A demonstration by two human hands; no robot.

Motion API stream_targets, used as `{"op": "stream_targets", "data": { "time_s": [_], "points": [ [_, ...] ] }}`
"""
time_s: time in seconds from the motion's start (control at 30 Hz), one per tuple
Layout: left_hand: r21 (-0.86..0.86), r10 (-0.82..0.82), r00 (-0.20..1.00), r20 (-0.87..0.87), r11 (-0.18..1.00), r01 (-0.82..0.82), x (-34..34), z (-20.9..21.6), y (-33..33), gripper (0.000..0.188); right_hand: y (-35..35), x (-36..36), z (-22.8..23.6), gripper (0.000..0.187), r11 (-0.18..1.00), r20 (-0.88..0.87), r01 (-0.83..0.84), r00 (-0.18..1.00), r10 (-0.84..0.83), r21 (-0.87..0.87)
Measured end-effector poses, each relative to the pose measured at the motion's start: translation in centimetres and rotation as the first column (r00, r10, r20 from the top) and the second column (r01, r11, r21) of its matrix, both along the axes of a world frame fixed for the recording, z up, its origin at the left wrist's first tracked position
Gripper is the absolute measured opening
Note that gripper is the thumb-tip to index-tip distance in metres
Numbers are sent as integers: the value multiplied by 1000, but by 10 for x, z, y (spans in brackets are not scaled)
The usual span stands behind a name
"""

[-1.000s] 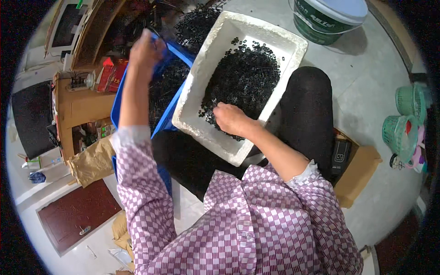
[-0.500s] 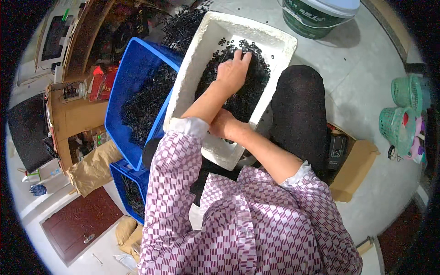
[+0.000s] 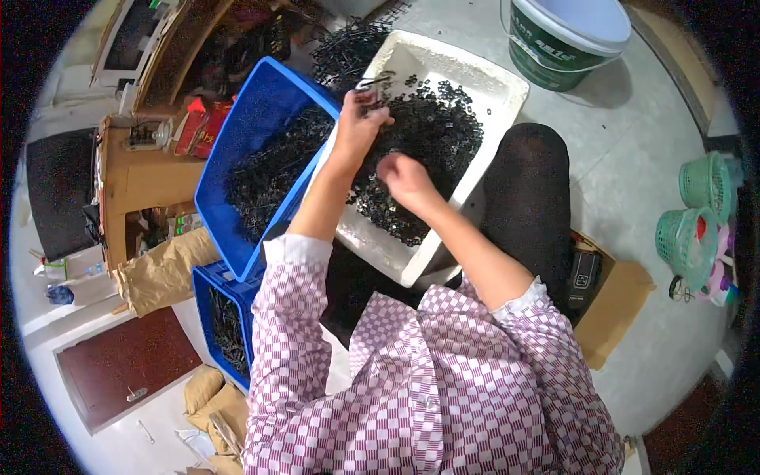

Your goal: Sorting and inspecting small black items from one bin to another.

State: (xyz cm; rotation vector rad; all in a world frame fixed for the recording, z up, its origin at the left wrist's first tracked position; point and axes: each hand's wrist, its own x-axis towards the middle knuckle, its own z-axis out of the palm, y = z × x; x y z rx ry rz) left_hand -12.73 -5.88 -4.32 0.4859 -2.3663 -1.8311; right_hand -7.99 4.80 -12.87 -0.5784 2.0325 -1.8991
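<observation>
A white foam box (image 3: 495,75) lies tilted by my legs, holding a heap of small black plastic pieces (image 3: 443,131). Over its left rim, my left hand (image 3: 358,131) is closed on a thin black plastic frame (image 3: 378,85), which is partly blurred. My right hand (image 3: 408,182) hovers over the near part of the heap with its fingers curled in; whatever they grip is hidden. Against the foam box's left side stands a blue bin (image 3: 207,170) with many thin black plastic frames (image 3: 273,178) in it.
A second blue bin (image 3: 198,286) stands nearer, at left. More black frames (image 3: 348,51) are piled beyond the foam box. A green bucket (image 3: 546,55) is at far right. Green baskets (image 3: 682,237) and an open cardboard box (image 3: 617,305) are on the right.
My left hand has moved left from the heap to the foam box's rim, now with a black frame in it. My right hand has risen from beside my left wrist to over the heap.
</observation>
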Motion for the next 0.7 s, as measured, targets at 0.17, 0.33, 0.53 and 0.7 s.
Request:
{"op": "stream_targets", "data": {
  "time_s": [0.17, 0.33, 0.53, 0.7],
  "points": [
    [447, 82, 994, 73, 888, -106, 52, 35, -7, 14, 14, -12, 29, 23, 927, 595, 269, 801, -65, -260],
    [742, 240, 959, 154, 613, -272, 89, 38, 10, 15, 23, -20, 53, 42, 839, 728, 311, 672, 138, -447],
    [824, 273, 953, 131, 504, -258, 99, 28, 20, 20, 27, -17, 71, 58, 894, 517, 77, 836, 184, -442],
    [778, 193, 976, 101, 596, -198, 105, 27, 25, 21, 33, -16, 88, 50, 960, 247, -40, 963, 111, -278]
  ]
}}
